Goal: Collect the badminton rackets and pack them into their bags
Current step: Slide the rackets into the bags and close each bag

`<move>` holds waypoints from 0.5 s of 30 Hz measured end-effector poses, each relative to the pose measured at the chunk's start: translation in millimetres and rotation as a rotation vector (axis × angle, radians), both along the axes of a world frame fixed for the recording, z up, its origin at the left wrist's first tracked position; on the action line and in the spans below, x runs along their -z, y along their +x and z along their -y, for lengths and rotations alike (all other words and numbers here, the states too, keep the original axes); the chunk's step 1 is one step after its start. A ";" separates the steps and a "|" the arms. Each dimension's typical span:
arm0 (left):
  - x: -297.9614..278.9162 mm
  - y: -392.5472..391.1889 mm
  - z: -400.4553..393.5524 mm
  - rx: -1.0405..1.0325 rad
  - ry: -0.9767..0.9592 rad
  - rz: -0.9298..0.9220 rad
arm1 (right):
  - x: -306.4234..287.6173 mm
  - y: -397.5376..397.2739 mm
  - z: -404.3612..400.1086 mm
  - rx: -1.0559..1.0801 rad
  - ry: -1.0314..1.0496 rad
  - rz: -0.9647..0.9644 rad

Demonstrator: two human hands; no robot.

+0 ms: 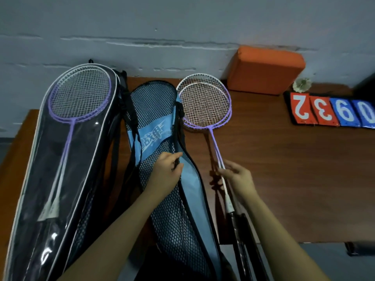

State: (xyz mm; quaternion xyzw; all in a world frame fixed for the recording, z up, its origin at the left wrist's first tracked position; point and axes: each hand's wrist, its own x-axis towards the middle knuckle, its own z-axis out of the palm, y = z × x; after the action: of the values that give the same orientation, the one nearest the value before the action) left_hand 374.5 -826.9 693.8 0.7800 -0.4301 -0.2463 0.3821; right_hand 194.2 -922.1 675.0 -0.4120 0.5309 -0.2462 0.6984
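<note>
the left hand pinches the open edge of the blue mesh bag, and the right hand holds with curled fingers the thin shafts of two purple and white rackets lying on the brown table just beside this bag. at the left, a black clear bag already contains rackets; farther away lie red and blue number cards, a shuttlecock and an orange block near the wall.

Glossy clear-plastic bag, wooden table
</note>
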 end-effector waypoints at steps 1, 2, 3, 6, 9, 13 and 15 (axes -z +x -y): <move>-0.2 -2.1 1.6 -0.005 -0.009 -0.011 | -1.4 -1.7 1.8 0.004 0.008 0.020; 0.0 -3.7 2.9 -0.008 -0.012 -0.020 | -5.0 -2.0 2.9 0.012 0.028 0.058; 0.4 -5.1 4.1 -0.010 -0.010 -0.025 | -4.5 -3.2 5.6 0.027 0.057 0.089; 2.7 -8.7 6.3 -0.021 -0.004 -0.072 | -10.9 -5.8 10.9 0.025 0.099 0.105; 4.2 -12.7 9.8 -0.044 0.017 -0.156 | -18.3 -9.6 14.6 0.019 0.054 0.050; 1.8 -20.2 25.0 -0.106 0.083 -0.326 | -19.9 -23.2 18.8 0.042 -0.162 -0.065; -1.5 -27.5 35.0 -0.113 0.083 -0.381 | -24.4 -32.9 19.2 0.057 -0.206 -0.060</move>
State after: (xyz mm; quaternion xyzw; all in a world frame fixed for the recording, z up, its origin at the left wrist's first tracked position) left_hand 347.0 -861.9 695.3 0.7573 -0.2951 -0.3849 0.4374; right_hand 161.2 -941.3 699.4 -0.4734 0.5348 -0.3067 0.6291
